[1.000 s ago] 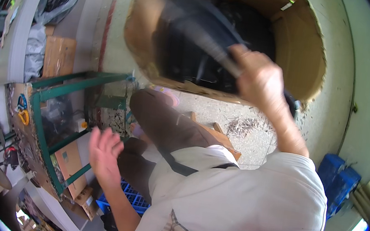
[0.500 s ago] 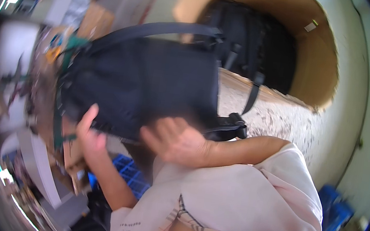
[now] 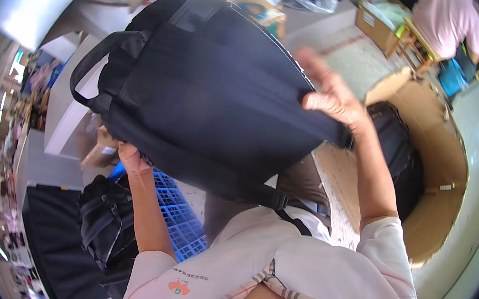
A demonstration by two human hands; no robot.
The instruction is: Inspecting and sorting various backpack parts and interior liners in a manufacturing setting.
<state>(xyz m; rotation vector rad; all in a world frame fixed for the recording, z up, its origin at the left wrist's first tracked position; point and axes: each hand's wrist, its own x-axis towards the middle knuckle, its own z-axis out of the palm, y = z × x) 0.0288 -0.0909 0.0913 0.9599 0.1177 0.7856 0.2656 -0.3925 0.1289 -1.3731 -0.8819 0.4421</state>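
A black backpack (image 3: 216,93) is held up in front of me, tilted, with its carry handle loop (image 3: 91,65) at the left and a shoulder strap along the near edge. My left hand (image 3: 133,159) grips its lower left edge from below; its fingers are mostly hidden behind the fabric. At the bag's right edge is my right hand (image 3: 338,102), slightly blurred, with the fingers stretched out and the thumb apart. It is against or just over the edge; I cannot tell if it touches.
An open cardboard box (image 3: 441,186) at right holds more black bags (image 3: 395,150). A blue plastic crate (image 3: 178,213) stands below my left forearm, beside black bags (image 3: 102,216). At the far right a person in pink (image 3: 446,22) sits near a blue bucket (image 3: 453,77).
The backpack has turned and now shows another side. My right hand has swung from the near edge to the bag's right edge. My view has shifted, bringing the seated person into sight.
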